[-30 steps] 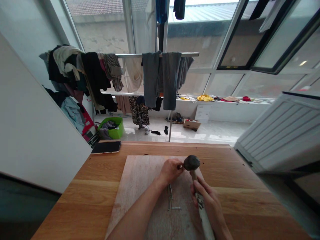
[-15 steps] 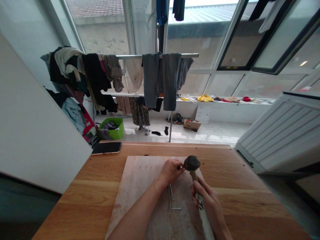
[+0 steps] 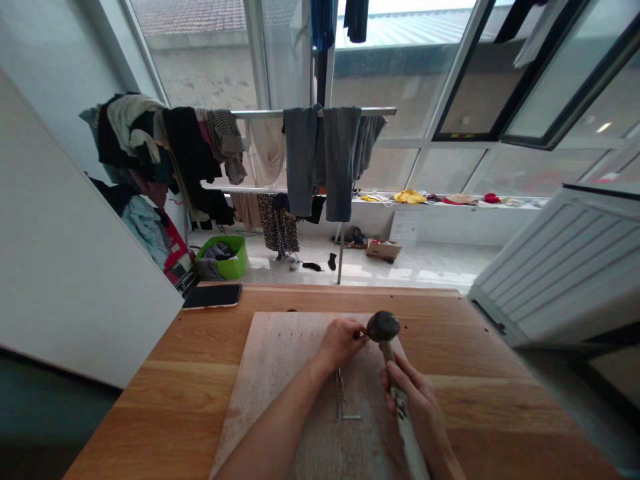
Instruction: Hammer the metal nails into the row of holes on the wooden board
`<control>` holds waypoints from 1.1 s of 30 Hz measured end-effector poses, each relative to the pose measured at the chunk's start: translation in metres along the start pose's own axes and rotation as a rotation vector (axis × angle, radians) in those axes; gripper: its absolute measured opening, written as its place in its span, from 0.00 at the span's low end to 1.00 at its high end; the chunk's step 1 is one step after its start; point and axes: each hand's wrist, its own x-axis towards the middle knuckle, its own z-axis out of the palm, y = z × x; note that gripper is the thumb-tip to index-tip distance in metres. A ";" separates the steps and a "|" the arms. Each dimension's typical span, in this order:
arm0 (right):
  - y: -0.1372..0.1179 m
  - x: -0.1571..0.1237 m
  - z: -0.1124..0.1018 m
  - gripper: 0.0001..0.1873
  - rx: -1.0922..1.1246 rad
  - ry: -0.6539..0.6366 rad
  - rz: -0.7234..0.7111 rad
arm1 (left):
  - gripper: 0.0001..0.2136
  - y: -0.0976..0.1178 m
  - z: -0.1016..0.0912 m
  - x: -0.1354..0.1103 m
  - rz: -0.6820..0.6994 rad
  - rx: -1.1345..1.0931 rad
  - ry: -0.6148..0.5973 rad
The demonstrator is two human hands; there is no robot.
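Note:
A pale wooden board [image 3: 280,373] lies on a wooden table [image 3: 190,373]. My left hand [image 3: 341,341] rests on the board near its far edge, fingers pinched on something too small to make out, right beside the dark head of a hammer [image 3: 383,327]. My right hand [image 3: 413,393] is wrapped round the hammer's handle, which runs back toward me. Several loose nails [image 3: 343,398] lie on the board between my forearms. A row of small dark dots marks the board's far left part.
A black phone [image 3: 213,295] lies at the table's far left corner. A white panel leans at the left [image 3: 65,267], a white slatted unit [image 3: 565,267] stands at the right. Beyond the table stand a clothes rack [image 3: 320,160] and a green basket [image 3: 226,255].

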 end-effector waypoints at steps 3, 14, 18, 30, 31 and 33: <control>0.003 0.002 -0.001 0.24 -0.015 -0.012 -0.009 | 0.06 -0.001 0.001 0.000 -0.001 0.008 0.002; -0.008 -0.001 0.004 0.28 -0.067 0.005 0.007 | 0.06 0.002 -0.001 0.000 0.002 -0.007 0.000; -0.004 -0.002 0.003 0.27 -0.067 0.017 -0.025 | 0.05 0.002 -0.001 0.000 -0.016 -0.011 0.000; 0.001 0.000 0.000 0.24 -0.021 -0.002 -0.034 | 0.05 0.001 -0.001 0.000 -0.018 -0.011 -0.001; 0.001 0.000 0.000 0.24 -0.026 -0.009 -0.035 | 0.05 0.001 0.000 0.000 -0.023 -0.006 -0.002; 0.000 0.000 0.000 0.23 -0.057 -0.030 -0.030 | 0.06 0.000 0.000 0.000 -0.025 0.005 -0.006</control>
